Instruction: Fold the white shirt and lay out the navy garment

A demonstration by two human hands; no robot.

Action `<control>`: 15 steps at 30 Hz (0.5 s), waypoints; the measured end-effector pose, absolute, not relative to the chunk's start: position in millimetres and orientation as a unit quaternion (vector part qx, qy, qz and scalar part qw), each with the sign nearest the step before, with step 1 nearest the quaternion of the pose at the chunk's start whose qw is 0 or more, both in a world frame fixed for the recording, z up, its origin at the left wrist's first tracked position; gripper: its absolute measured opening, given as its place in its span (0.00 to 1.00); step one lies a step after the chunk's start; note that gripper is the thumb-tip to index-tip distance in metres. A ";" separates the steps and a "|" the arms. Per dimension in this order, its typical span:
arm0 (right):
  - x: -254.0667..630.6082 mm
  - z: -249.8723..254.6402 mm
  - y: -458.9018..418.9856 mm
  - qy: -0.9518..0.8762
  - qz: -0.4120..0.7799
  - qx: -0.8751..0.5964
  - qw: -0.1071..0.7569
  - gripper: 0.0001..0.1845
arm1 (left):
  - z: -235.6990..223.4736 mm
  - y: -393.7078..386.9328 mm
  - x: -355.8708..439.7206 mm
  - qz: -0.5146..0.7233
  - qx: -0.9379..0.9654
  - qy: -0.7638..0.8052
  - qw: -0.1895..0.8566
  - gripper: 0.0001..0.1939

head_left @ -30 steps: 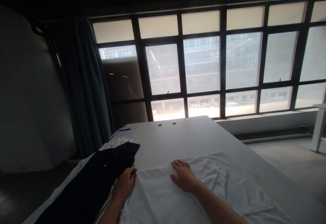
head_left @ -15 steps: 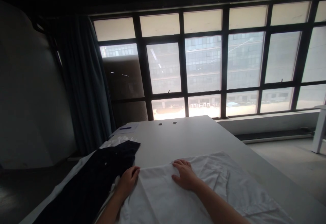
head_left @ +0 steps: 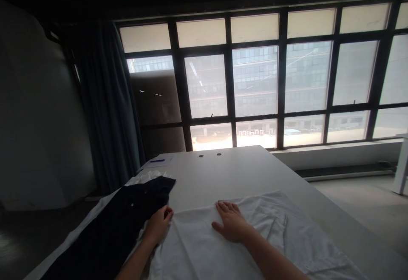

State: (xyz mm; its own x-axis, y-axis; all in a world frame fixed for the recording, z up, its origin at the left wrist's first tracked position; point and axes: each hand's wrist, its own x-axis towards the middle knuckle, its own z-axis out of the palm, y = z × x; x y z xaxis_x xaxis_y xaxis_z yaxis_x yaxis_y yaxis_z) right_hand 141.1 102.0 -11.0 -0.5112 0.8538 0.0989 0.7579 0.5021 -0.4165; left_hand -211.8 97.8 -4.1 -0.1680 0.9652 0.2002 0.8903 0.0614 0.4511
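A white garment (head_left: 204,246) lies spread across the near part of the table, with creases and a folded-over part on its right side. At its far left corner my left hand (head_left: 159,224) is closed, the fingertips pinching the fabric's edge. My right hand (head_left: 232,221) rests flat on the same cloth near its far edge, fingers stretched out and a little apart. To the left of my left hand lies a dark navy garment (head_left: 117,220) with a small light button, partly on top of other white cloth (head_left: 95,212).
The white table (head_left: 229,176) runs toward the windows and has two round cable holes. Papers with a blue pen (head_left: 157,160) lie at its far left corner. A dark curtain (head_left: 108,101) hangs at the left. Part of another white table (head_left: 400,165) stands at the right.
My left hand has shifted slightly left at the cloth's corner. My right hand stays on the fabric, its thumb spread a bit wider.
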 end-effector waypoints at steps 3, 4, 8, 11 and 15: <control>140.7 -10.4 101.1 -0.854 0.158 -0.473 0.148 0.44 | 2.1 103.2 -208.7 0.219 0.631 0.742 0.061 0.06; 140.5 -10.3 101.1 -0.854 0.159 -0.472 0.149 0.44 | 4.8 104.7 -205.6 0.214 0.629 0.746 0.050 0.07; 139.5 -11.9 102.3 -0.852 0.157 -0.473 0.158 0.44 | 18.5 108.7 -175.0 0.217 0.648 0.730 -0.008 0.12; 139.0 -14.1 103.6 -0.850 0.156 -0.476 0.166 0.44 | 25.3 110.7 -135.8 0.205 0.704 0.680 -0.017 0.12; 139.4 -15.4 105.0 -0.847 0.162 -0.476 0.173 0.45 | 20.1 111.8 -87.5 0.169 0.757 0.631 0.007 0.09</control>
State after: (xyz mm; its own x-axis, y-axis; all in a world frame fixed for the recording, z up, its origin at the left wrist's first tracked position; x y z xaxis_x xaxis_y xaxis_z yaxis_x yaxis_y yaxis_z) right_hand 139.4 105.0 -15.4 -0.4864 0.8627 0.1387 0.7506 0.4938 -0.4391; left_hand -87.5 111.8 20.1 0.1461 0.9581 0.2463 0.9532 -0.2029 0.2240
